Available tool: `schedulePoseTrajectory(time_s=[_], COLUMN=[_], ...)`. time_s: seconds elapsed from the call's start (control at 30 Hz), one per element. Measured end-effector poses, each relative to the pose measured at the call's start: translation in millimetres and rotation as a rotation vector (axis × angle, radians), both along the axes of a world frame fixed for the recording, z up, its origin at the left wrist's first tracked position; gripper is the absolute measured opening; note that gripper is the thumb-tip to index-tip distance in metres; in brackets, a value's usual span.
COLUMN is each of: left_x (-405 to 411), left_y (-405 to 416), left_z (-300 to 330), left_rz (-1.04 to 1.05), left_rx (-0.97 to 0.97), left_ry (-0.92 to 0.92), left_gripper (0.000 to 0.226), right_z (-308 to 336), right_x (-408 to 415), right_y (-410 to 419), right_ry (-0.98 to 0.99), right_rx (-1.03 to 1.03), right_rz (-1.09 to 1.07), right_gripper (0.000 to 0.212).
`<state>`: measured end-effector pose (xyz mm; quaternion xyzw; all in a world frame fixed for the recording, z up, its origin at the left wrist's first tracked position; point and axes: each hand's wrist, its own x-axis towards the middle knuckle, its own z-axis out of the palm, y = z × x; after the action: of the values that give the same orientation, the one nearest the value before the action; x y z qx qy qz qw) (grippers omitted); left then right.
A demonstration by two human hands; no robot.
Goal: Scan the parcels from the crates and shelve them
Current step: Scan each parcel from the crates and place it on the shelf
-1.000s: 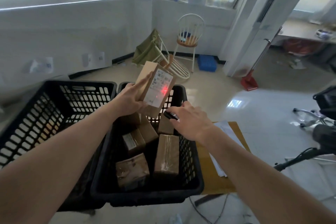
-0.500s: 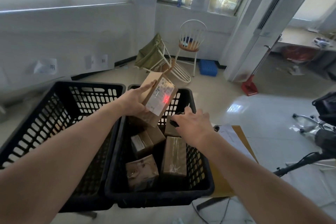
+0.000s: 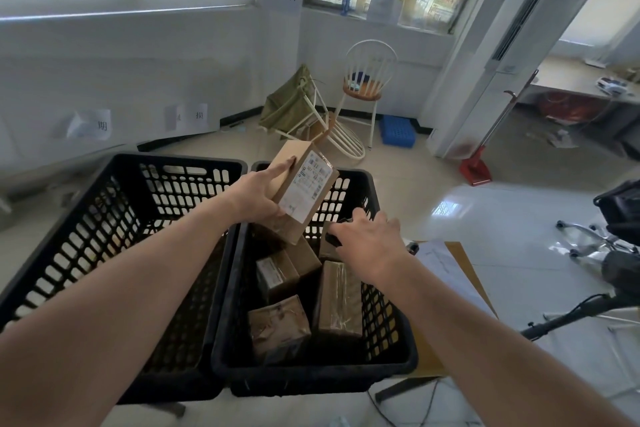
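Both my bare arms reach forward. My left hand (image 3: 258,196) grips a parcel (image 3: 304,192), index finger straight. My right hand (image 3: 369,239) curls round a small black scanner (image 3: 333,238).

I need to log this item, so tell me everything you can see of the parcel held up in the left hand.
The parcel is a brown cardboard box, longer than wide, with a white printed label covering its facing side; the print is too small to read. It is tilted, upper end leaning away, above the right crate. The left hand grips it from the left, forefinger along the top edge. Nothing else touches it.
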<state>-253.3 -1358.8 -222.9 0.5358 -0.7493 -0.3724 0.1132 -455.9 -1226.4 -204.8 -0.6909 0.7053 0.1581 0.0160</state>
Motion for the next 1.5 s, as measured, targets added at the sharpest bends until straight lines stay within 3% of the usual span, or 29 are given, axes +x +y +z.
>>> schedulePoseTrajectory(time_s=[0.17, 0.4, 0.53, 0.7, 0.9, 1.17, 1.3, 1.5], left_x=[-1, 2, 11, 25, 29, 29, 41, 75], left_y=[3, 16, 35, 62, 117, 209, 257, 341], left_z=[3, 14, 27, 36, 49, 68, 79, 90], left_rz=[0.012, 0.077, 0.114, 0.159, 0.306, 0.56, 0.701, 0.906], left_rx=[0.043, 0.199, 0.273, 0.232, 0.073, -0.208, -0.48, -0.735], left_ry=[0.071, 0.367, 0.52, 0.61, 0.653, 0.633, 0.484, 0.271], left_gripper=[0.11, 0.108, 0.108, 0.105, 0.101, 0.091, 0.085, 0.087], right_z=[7, 0, 3, 1, 1, 18, 32, 54], right_x=[0, -8, -7, 0, 19, 49, 80, 129], right_y=[-2, -18, -25, -40, -41, -1, 31, 93], right_ry=[-0.115, -0.684, -0.921, -1.234, -1.532, -1.736, -1.765, -1.815], right_rx=[-0.061, -0.369, -0.517, -0.622, -0.447, -0.243, -0.193, -0.111], right_rz=[-0.081, -0.326, -0.306, -0.246, -0.074, 0.193, 0.334, 0.517], right_gripper=[0.033, 0.046, 0.048, 0.044, 0.04, 0.042, 0.043, 0.044])
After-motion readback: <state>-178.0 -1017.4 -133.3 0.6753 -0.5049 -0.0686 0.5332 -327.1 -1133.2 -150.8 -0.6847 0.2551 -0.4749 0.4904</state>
